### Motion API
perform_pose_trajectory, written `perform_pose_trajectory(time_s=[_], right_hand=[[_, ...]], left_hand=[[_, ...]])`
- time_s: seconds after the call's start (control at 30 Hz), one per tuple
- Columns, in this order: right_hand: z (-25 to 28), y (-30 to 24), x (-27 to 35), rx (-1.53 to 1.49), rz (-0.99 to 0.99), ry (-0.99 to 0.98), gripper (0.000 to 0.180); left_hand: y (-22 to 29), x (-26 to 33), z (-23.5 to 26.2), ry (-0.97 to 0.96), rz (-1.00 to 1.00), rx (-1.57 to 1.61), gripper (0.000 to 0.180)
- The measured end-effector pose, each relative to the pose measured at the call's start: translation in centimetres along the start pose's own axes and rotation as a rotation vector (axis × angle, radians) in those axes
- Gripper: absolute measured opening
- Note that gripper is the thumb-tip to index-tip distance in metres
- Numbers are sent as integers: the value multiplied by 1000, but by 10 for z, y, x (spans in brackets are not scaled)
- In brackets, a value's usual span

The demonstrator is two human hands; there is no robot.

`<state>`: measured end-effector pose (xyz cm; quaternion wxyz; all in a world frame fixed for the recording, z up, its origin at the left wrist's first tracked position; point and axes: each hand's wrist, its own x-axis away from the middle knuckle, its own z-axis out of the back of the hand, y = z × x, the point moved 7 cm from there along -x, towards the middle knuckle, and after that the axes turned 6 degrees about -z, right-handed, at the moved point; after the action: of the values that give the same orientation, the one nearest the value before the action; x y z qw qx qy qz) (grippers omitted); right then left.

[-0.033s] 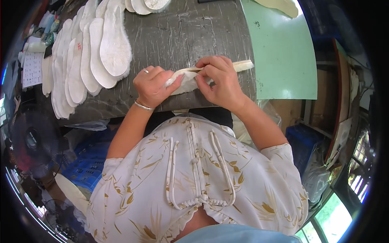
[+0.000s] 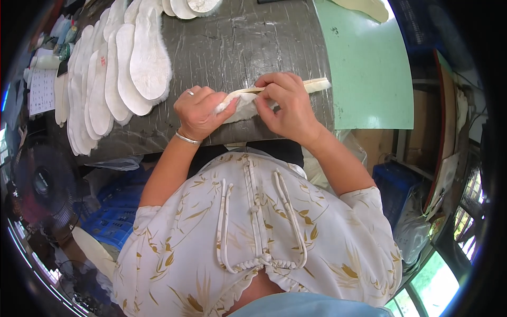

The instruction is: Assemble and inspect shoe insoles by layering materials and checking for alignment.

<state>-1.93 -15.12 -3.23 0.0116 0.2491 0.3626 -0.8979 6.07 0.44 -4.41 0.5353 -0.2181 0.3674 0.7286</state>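
A white fleecy insole (image 2: 246, 108) is held between my two hands above the near part of the dark table. My left hand (image 2: 200, 112), with a ring and a bracelet, is closed round its left end. My right hand (image 2: 288, 103) pinches its edge near the middle, fingers bent. Between the hands, the fleecy face and a thin cream layer stand slightly apart. Past my right hand, the insole's far end (image 2: 318, 85) sticks out to the right. My fingers hide part of it.
Overlapping rows of white fleecy insoles (image 2: 149, 58) cover the table's left side. More insoles (image 2: 182, 7) lie at the back. A green mat (image 2: 369, 74) adjoins the dark tabletop (image 2: 227, 47) on the right. A fan (image 2: 45, 182) and blue crates (image 2: 110, 219) stand below left.
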Motion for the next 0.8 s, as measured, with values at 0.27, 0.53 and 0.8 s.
perform_pose_trajectory(time_s=[0.27,0.53,0.8], right_hand=[[-3,7,2,1,-53,-44,10],[1,3,7,63,42,-92,12],[13,13,13,-30,-217,-250,31]], left_hand=[[6,-17,-1,-174,92,-10,25],[8,-25,-14,-431,210,91,8],[21,-23,-15,-353,63,0,9]])
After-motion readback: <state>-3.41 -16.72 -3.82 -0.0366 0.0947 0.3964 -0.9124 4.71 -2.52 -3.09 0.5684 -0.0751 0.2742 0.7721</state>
